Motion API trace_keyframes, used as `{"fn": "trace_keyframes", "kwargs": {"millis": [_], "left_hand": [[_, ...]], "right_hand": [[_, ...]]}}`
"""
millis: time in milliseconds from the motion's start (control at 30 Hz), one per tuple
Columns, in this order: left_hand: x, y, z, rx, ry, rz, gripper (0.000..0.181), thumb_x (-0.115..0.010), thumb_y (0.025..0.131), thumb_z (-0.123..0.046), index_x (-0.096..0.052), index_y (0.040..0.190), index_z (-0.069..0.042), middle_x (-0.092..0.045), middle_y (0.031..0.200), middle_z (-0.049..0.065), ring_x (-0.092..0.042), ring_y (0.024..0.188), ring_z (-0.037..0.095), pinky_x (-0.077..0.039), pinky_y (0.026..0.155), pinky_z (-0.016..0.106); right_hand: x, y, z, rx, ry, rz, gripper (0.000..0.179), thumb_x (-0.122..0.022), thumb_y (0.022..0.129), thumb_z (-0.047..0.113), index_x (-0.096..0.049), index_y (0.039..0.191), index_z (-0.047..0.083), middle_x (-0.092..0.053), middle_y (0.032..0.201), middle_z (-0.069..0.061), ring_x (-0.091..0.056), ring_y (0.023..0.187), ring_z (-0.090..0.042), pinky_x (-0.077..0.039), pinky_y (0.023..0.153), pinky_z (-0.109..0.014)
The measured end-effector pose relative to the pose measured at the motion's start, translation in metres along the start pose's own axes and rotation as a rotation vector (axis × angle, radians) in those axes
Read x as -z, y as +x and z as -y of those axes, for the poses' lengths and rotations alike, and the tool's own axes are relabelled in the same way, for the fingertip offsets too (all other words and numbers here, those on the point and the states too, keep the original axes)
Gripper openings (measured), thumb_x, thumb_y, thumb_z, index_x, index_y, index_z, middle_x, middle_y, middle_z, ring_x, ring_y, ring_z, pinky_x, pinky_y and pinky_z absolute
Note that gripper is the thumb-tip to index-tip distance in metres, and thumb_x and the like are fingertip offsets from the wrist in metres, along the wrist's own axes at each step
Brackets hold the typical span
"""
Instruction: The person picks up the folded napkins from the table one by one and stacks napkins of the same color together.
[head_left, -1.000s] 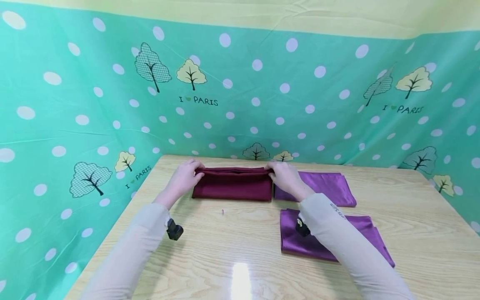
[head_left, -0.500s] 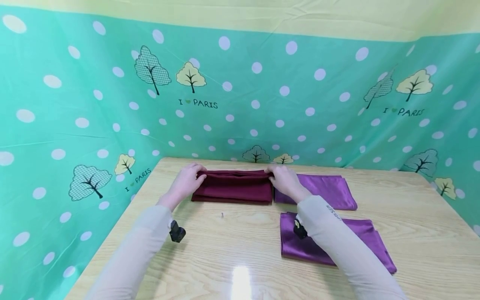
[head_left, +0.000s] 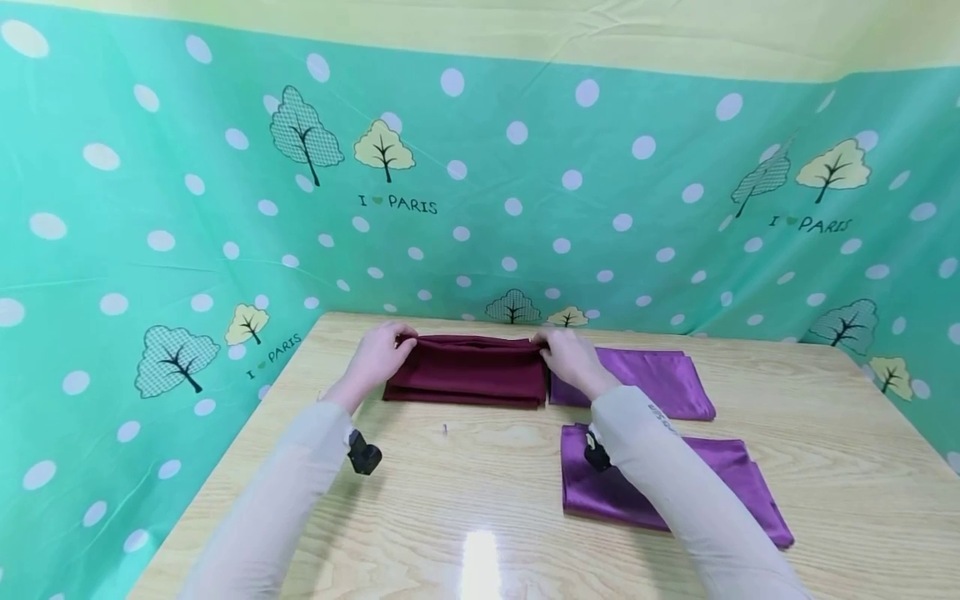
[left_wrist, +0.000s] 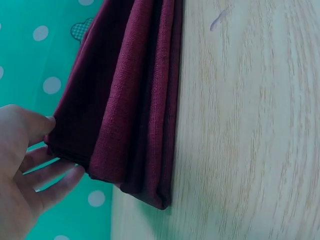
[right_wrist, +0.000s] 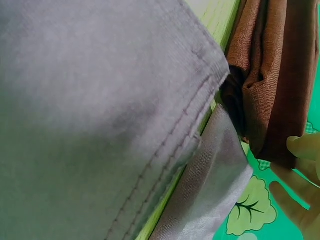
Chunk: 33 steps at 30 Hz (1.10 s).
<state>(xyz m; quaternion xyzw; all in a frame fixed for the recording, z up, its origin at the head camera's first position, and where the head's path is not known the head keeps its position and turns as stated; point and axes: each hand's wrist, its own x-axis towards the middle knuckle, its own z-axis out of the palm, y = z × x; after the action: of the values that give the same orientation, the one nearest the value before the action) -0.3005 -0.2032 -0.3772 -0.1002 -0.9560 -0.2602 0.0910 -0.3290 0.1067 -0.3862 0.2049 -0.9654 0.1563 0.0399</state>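
Observation:
A dark maroon cloth (head_left: 472,375), folded into a long rectangle, lies at the back of the table with its far edge raised in folds. My left hand (head_left: 378,354) pinches that far edge at the left corner; the left wrist view shows the thumb above the cloth (left_wrist: 115,115) and the fingers beneath. At the opposite corner, my right hand (head_left: 567,357) pinches the same edge between thumb and fingers, partly cut off in the right wrist view. Several stacked layers show along the cloth's short ends.
A folded purple satin cloth (head_left: 660,383) lies right of the maroon one, partly behind my right hand. Nearer me, a second purple cloth (head_left: 720,475) lies beneath my right forearm. A small purple mark (head_left: 444,430) shows on the wooden table (head_left: 450,492). A green dotted curtain (head_left: 480,208) hangs behind.
My left hand has shifted slightly right along the cloth's far edge. The right hand keeps its place at the other corner. Both purple cloths lie as before.

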Motion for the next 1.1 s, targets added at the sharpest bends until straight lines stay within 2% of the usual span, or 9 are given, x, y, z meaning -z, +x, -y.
{"fn": "trace_keyframes", "kwargs": {"millis": [200,400,733,1000,1100], "left_hand": [[-0.004,0.004,0.001,0.001,0.03,-0.028,0.025,-0.045,0.094,-0.014,-0.062,0.108,-0.002,-0.059,0.115,0.017,-0.052,0.111,0.032,-0.041,0.094,0.045],[-0.009,0.007,0.002,0.006,0.043,-0.024,0.027,-0.043,0.094,-0.013,-0.061,0.111,-0.002,-0.058,0.117,0.017,-0.051,0.113,0.032,-0.04,0.095,0.044],[-0.011,0.004,-0.005,0.004,0.049,-0.005,0.028,-0.045,0.094,-0.016,-0.059,0.114,-0.003,-0.057,0.119,0.016,-0.051,0.114,0.032,-0.04,0.095,0.046],[-0.016,0.005,-0.005,-0.03,0.083,0.012,0.032,-0.042,0.095,-0.013,-0.054,0.121,0.002,-0.053,0.122,0.019,-0.048,0.116,0.034,-0.038,0.097,0.046],[-0.016,0.005,-0.006,-0.025,0.086,0.025,0.034,-0.041,0.095,-0.011,-0.052,0.123,0.003,-0.052,0.124,0.02,-0.047,0.117,0.034,-0.038,0.099,0.046]], "right_hand": [[-0.004,0.005,-0.001,0.002,-0.007,-0.056,0.022,-0.056,0.088,0.009,-0.065,0.108,0.011,-0.065,0.106,-0.008,-0.061,0.096,-0.027,-0.051,0.076,-0.042],[-0.008,0.007,-0.001,-0.031,-0.018,-0.065,0.02,-0.056,0.089,0.01,-0.065,0.106,0.011,-0.065,0.105,-0.008,-0.062,0.094,-0.027,-0.051,0.075,-0.042],[-0.011,0.009,0.0,-0.061,0.001,-0.072,0.022,-0.055,0.09,0.011,-0.065,0.109,0.012,-0.065,0.108,-0.007,-0.061,0.095,-0.027,-0.051,0.075,-0.042],[-0.012,0.01,0.001,-0.075,0.008,-0.063,0.026,-0.051,0.091,0.009,-0.064,0.114,0.01,-0.061,0.116,-0.008,-0.06,0.101,-0.029,-0.051,0.077,-0.043],[-0.014,0.01,0.002,-0.085,0.014,-0.073,0.026,-0.049,0.092,0.008,-0.064,0.113,0.01,-0.061,0.117,-0.009,-0.06,0.1,-0.029,-0.051,0.076,-0.043]]}}
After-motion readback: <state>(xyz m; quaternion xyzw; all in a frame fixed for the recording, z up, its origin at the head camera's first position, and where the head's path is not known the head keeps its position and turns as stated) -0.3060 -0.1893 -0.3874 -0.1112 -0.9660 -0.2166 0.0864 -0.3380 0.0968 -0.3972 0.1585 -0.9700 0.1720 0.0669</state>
